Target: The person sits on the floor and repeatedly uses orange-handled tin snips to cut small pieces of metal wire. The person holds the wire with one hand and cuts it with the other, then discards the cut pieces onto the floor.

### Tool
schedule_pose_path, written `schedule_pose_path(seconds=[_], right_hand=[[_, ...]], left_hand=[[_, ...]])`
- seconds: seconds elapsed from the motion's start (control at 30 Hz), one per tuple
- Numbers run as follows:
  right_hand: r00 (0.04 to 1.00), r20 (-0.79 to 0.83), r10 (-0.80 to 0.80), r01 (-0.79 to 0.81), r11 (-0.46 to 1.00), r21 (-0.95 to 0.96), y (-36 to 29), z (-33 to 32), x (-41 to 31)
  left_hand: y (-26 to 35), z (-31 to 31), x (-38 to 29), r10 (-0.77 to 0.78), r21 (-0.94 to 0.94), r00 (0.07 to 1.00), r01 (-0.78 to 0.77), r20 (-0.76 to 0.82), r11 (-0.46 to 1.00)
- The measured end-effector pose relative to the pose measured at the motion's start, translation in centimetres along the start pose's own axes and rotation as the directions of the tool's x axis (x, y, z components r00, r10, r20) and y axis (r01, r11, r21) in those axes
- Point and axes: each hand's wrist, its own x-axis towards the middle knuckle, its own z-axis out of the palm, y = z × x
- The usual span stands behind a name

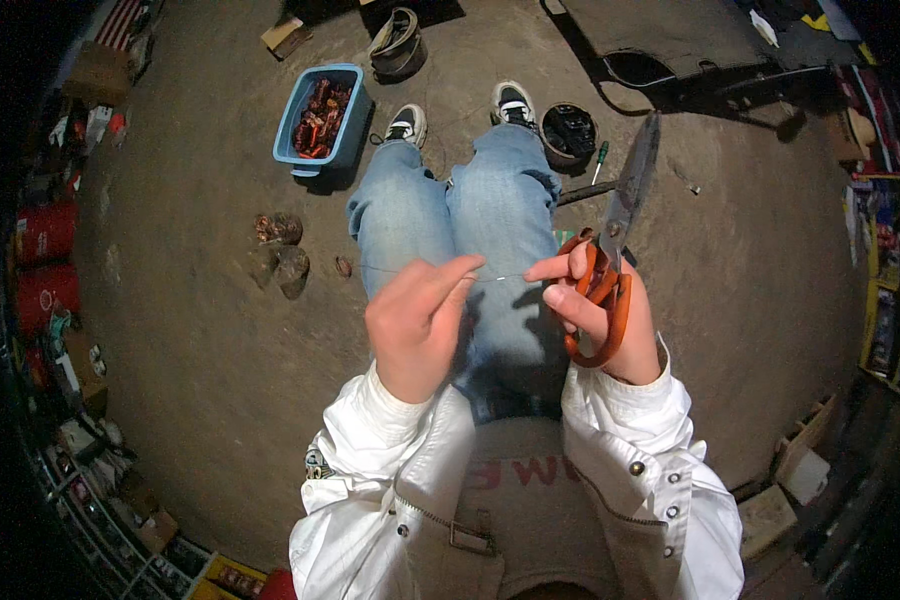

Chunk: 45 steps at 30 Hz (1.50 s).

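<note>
Above my thighs, my left hand [420, 319] pinches a thin dark wire [502, 278] between thumb and forefinger. A loose length of it trails off to the left of that hand. A short bright spot shows on the wire between my hands. My right hand [592, 300] holds a pair of scissors [616, 232] with orange handles, the blades pointing up and away from me. Its fingertips are at the right end of the wire; whether they grip it I cannot tell.
A blue plastic tub [357, 112] of copper-coloured scrap stands beyond my left knee, small bundles [292, 270] nearer. A round container [568, 136] of black material, a screwdriver [601, 160] and a dark bar [586, 193] lie right of my legs. A bucket [397, 52] stands farther off.
</note>
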Motion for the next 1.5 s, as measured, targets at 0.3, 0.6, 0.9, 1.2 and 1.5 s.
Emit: schedule_pose_path(seconds=[0.3,0.6,0.9,1.2,1.5], right_hand=[[0.999,0.012,0.042,-0.043,0.995,0.094,-0.3,1.2,0.4],[0.980,-0.115,-0.165,0.155,0.984,-0.088,-1.6,-0.5,0.1],[0.996,-0.032,-0.082,0.084,0.994,0.072,-0.4,1.6,0.1],[0.986,-0.053,-0.158,0.160,0.987,0.027,-0.3,1.1,0.7],[0.931,0.121,-0.345,0.355,0.932,-0.076,0.9,1.0,1.9]], left_hand=[[0.2,-0.5,-0.2,-0.007,-0.040,0.999,0.009,0.042,0.999],[-0.2,-3.2,0.5,0.086,0.107,0.988,-0.073,-0.131,0.992],[0.8,0.0,-0.1,0.187,0.109,0.980,-0.180,-0.065,0.978],[1.0,-0.3,0.0,0.118,0.026,0.993,-0.117,-0.020,0.993],[-1.3,0.9,-0.4,0.071,-0.048,0.997,-0.070,0.020,0.996]])
